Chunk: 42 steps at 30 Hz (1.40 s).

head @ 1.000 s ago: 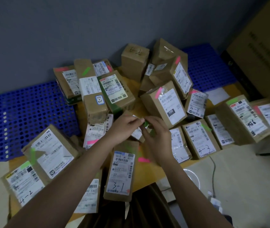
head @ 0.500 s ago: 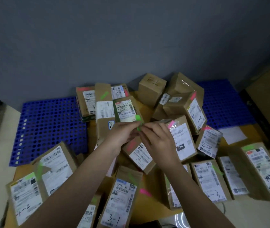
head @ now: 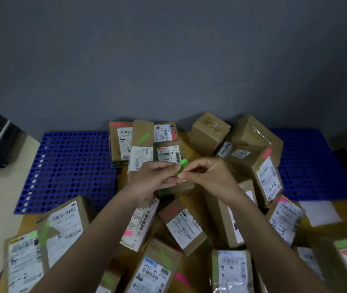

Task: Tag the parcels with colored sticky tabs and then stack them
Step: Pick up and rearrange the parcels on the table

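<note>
**Green tab lifted for peeling**

A green sticky tab (head: 181, 167) is pinched between fingers of the left hand (head: 153, 178) and right hand (head: 207, 176), now raised toward twelve o'clock above the parcels (head: 185, 227) on the worktop (head: 189, 149). Tagging is judged next.

Both hands — left hand (head: 154, 178), right hand (head: 208, 176) — now sit higher above the parcels, and the green tab (head: 180, 167) stands clear between their fingertips.

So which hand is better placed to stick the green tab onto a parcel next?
Probably the right hand: it pinches the green tab by its lower end, while the left hand appears only to steady it.
</note>
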{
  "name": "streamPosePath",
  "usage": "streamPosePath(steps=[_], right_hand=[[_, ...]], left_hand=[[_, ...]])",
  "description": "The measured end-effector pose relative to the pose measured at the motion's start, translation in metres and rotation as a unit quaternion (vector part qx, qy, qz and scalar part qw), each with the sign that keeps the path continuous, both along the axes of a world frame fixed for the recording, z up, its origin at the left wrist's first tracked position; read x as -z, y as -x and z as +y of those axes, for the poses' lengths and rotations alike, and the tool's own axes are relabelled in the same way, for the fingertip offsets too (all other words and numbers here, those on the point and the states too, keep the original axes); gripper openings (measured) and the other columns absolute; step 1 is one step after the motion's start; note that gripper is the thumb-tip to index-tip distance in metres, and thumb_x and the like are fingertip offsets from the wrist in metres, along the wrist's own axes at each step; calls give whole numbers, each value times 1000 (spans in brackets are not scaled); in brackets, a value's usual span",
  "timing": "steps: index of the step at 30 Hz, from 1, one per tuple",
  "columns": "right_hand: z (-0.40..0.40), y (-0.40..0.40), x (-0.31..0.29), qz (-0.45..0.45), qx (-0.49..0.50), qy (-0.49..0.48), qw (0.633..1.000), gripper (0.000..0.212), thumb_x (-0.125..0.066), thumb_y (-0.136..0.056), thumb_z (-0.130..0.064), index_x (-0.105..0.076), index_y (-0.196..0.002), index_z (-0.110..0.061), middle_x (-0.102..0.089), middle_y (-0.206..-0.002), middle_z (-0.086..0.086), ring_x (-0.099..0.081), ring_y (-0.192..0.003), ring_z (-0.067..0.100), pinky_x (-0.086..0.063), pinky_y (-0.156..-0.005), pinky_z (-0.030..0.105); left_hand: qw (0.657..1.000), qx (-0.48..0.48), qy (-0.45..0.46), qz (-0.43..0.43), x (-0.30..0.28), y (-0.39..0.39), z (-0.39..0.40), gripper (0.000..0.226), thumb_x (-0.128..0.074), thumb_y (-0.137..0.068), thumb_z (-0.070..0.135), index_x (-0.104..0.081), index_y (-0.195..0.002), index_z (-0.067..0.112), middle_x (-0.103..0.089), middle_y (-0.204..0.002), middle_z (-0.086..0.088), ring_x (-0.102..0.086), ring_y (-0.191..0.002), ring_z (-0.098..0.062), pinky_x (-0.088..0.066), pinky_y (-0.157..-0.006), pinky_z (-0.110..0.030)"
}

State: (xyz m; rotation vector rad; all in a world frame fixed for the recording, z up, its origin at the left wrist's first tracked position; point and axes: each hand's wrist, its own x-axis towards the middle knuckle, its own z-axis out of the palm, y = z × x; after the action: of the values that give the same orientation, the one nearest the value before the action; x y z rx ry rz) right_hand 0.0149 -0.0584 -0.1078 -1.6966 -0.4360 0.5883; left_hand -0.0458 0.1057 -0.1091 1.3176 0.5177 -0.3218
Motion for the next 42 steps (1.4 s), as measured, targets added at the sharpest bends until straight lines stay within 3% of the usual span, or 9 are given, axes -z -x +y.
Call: streamPosePath(steps=[7,14,17,20,23,26,30,36,42], right_hand=[[-6,-25,10,154,-35,-23,987,17,-75,-67,-16,-71,-81,-9,-74,-79,0,-68,-78,9,-51,-71,18],[-5,-26,37,136,13,13,991,10,-71,-81,-8,-71,-91,-9,-72,-87,0,-66,-80,4,-48,-69,16],[-4,-32,43,114,94,17,989,9,-69,-84,-10,-71,-93,-7,-70,-83,-2,-65,-74,0,-48,-64,14],[-3,-46,56,47,204,40,977,7,-69,-85,-13,-72,-91,-16,-70,-84,-7,-64,-78,-1,-49,-69,14],[5,-65,75,-98,158,127,974,11,-68,-86,-12,-69,-93,-20,-68,-91,-13,-63,-86,-3,-51,-78,15],[15,-85,88,-226,37,228,946,14,-65,-88,-9,-69,-101,-13,-67,-101,-6,-62,-91,2,-49,-84,16],[24,-107,104,-399,-35,240,884,10,-65,-86,-2,-71,-93,-5,-71,-100,8,-68,-89,19,-57,-81,36],[26,-122,129,-455,-132,268,839,7,-68,-77,3,-66,-77,-4,-70,-83,11,-67,-76,29,-57,-61,40],[26,-124,136,-441,-151,274,841,5,-65,-81,-1,-66,-84,-5,-69,-84,10,-65,-78,26,-56,-61,43]], left_hand=[[998,27,54,-2,9,-4,1,35,-63,-76,24,-68,-105,6,-73,-101,-13,-70,-96,-24,-56,-85,-28],[1000,11,-18,4,24,-6,-1,14,-59,-91,11,-69,-100,8,-75,-90,-9,-72,-86,-23,-57,-76,-24],[997,-8,-67,22,31,-12,-4,11,-56,-94,12,-66,-95,12,-75,-84,-4,-72,-81,-17,-57,-75,-23],[984,-2,-178,25,38,-20,-14,13,-49,-98,15,-60,-92,10,-71,-91,-2,-69,-85,-15,-56,-80,-29],[944,41,-327,28,48,-34,-26,11,-41,-100,20,-48,-95,13,-57,-95,-3,-55,-83,-15,-44,-72,-29],[942,24,-333,41,60,-48,-31,11,-36,-102,20,-42,-102,10,-54,-98,-8,-54,-82,-17,-45,-70,-31],[949,-46,-309,35,74,-60,-26,18,-38,-102,17,-45,-111,4,-56,-86,-2,-57,-73,-15,-51,-64,-31],[947,-74,-311,46,95,-66,-27,18,-40,-100,13,-47,-112,1,-62,-102,-17,-62,-92,-30,-53,-76,-40],[942,-54,-329,34,107,-68,-31,29,-40,-100,12,-46,-126,3,-57,-112,-12,-56,-101,-22,-47,-81,-31]])
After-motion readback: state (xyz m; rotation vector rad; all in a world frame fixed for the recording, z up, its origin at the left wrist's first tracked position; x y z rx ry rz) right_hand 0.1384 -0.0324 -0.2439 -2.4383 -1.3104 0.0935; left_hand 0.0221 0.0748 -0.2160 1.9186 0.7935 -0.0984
